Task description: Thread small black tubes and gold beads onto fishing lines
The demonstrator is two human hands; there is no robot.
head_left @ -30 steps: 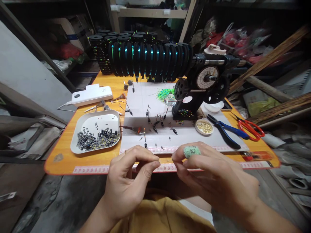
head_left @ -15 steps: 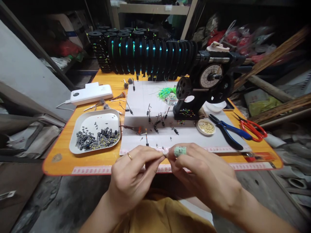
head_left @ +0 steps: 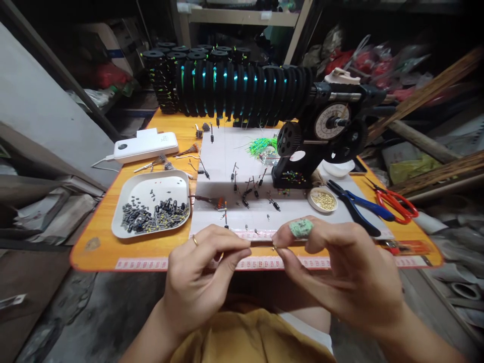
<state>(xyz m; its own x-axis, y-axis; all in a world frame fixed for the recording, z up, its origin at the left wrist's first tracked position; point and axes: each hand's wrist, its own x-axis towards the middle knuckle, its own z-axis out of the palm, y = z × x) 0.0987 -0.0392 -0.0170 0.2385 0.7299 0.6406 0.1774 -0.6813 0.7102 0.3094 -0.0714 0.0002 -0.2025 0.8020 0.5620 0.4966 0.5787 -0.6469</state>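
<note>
Over the table's front edge, my left hand (head_left: 206, 267), with a ring on one finger, has thumb and forefinger pinched together; what lies between them is too small to make out. Across a narrow gap, my right hand (head_left: 336, 267) pinches a tiny metallic piece (head_left: 274, 248) between thumb and forefinger. Green tape (head_left: 301, 228) wraps that forefinger. A thin line seems to span the gap between both pinches. Just beyond the hands, small black cylinders with stems (head_left: 247, 194) lie scattered on a white sheet (head_left: 215, 151). Several tiny grey pieces (head_left: 256, 231) lie nearer.
A white tray (head_left: 123, 204) of small grey and black parts stands left, a white power bank (head_left: 145, 147) behind it. At right are a dish of gold beads (head_left: 322, 200), blue-handled pliers (head_left: 357, 206) and red-handled scissors (head_left: 397, 206). A black spool machine (head_left: 242, 91) spans the back.
My hands have drawn apart from nearly touching. The right hand has moved right and turned, now showing the tiny metallic piece at its fingertips. The whole view has shifted slightly.
</note>
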